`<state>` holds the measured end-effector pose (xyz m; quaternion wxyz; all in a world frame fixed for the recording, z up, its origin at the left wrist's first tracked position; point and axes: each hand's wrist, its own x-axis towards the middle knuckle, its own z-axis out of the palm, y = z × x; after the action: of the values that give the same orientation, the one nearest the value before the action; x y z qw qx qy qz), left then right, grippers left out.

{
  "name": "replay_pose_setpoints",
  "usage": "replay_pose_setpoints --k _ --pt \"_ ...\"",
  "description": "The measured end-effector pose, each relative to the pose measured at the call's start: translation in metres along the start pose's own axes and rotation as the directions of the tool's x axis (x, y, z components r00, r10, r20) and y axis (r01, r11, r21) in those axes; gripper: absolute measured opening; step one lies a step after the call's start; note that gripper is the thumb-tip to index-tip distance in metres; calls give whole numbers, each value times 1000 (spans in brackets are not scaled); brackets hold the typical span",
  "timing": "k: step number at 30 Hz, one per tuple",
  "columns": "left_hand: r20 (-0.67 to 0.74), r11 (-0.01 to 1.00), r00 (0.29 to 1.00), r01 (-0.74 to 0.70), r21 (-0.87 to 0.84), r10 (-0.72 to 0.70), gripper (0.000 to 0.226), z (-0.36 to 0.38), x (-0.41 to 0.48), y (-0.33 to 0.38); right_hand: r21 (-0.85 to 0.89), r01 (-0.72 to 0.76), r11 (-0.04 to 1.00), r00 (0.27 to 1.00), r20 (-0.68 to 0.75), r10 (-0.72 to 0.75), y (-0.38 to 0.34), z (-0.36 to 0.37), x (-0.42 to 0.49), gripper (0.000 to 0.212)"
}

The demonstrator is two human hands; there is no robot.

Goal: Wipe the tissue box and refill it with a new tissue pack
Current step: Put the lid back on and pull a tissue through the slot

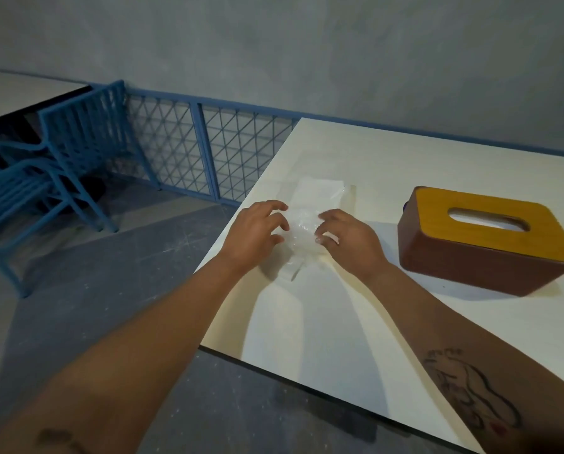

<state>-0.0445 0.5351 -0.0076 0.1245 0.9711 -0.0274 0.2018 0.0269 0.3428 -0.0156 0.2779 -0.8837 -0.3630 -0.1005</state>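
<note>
Currently in hand: tissue pack (320, 194), clear wrapper with white sheets inside, lying flat on the table (339, 322) close to its left edge.
Pack axis: the long side runs away from the person, roughly along the left edge; the near end is crumpled between the hands, the far end is free.
Left hand (257, 231): fingers curled onto the pack's left flank, gripping the wrapper.
Right hand (349, 239): fingertips pinching the wrapper at the pack's right flank.
Tissue box (483, 244): wooden, pale lid on, slot upward; stands apart from the pack, toward the right edge, with its long axis roughly crosswise to the pack's.
Nearer hand: the right, lying between pack and box.
Bearing of next move (judged): the pack goes rightward and turns to match the box's length.
</note>
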Motion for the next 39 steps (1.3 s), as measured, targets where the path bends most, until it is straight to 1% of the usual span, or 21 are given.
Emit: replay_pose_setpoints --k 1,4,5,6,8,9,10,13,16,18,20,22,24,25,26,27,29,30,33,37,39 --pt "2 1000 1000 -24 6 24 18 0 2 -1 -20 -19 1000 1000 -9 19 -3 1 1 13" --pt "-1 997 998 -68 23 68 22 3 6 -2 -43 -71 997 997 -36 69 -7 6 4 33" --pt "6 997 997 -73 19 73 23 5 8 -1 -47 -50 998 998 -44 48 -9 7 5 38" --pt "11 998 998 -69 7 69 25 7 9 -1 -85 6 996 998 -54 -10 -10 8 6 37" --pt "27 998 998 -56 -25 57 25 10 12 1 -214 140 967 984 -79 -160 -10 13 10 22" --pt "32 997 997 -69 -38 70 25 12 12 1 -258 164 952 977 -92 -194 -9 14 12 16" --pt "34 994 995 -97 -47 98 25 13 12 1 -292 168 942 975 -91 -202 -9 15 13 17" --pt "76 982 983 -160 -95 167 25 18 8 0 -297 119 947 985 -81 -149 -11 19 14 26" --pt "167 975 972 -138 -172 167 32 20 4 -2 -228 26 973 991 -120 -55 -14 27 16 26" --pt "211 983 968 -107 -147 137 40 20 10 -1 -174 -21 984 988 -156 -6 -15 30 18 25" --pt "233 993 967 -81 -88 100 32 21 18 0 -144 -16 989 987 -159 -8 -16 31 18 22" --pt "229 991 971 -37 -127 65 19 23 26 -1 -139 51 989 987 -143 -71 -17 28 15 22" --pt "249 959 969 72 -276 -1 6 24 29 -3 -187 161 969 968 -161 -192 -19 24 9 30" --pt "276 927 960 137 -350 -38 6 24 31 -4 -226 227 947 948 -172 -268 -20 23 5 35" --pt "306 892 949 199 -406 -73 15 23 32 -5 -261 298 918 922 -172 -347 -22 21 1 36" --pt "331 862 939 242 -446 -93 21 22 33 -6 -283 365 887 896 -153 -417 -23 21 -3 35" --pt "363 824 925 289 -487 -110 20 20 35 -6 -283 473 834 858 -66 -509 -27 20 -8 29" --pt "369 814 921 305 -494 -121 19 19 36 -5 -274 507 817 848 -12 -530 -29 21 -9 28" --pt "378 811 914 328 -484 -144 30 20 37 -5 -235 553 799 832 114 -543 -37 23 -9 30" --pt "380 821 912 333 -464 -156 29 20 38 -5 -203 577 791 817 151 -557 -49 21 -6 40" --pt "386 818 909 340 -463 -159 29 20 38 -4 -211 586 782 810 181 -558 -53 20 -4 40"
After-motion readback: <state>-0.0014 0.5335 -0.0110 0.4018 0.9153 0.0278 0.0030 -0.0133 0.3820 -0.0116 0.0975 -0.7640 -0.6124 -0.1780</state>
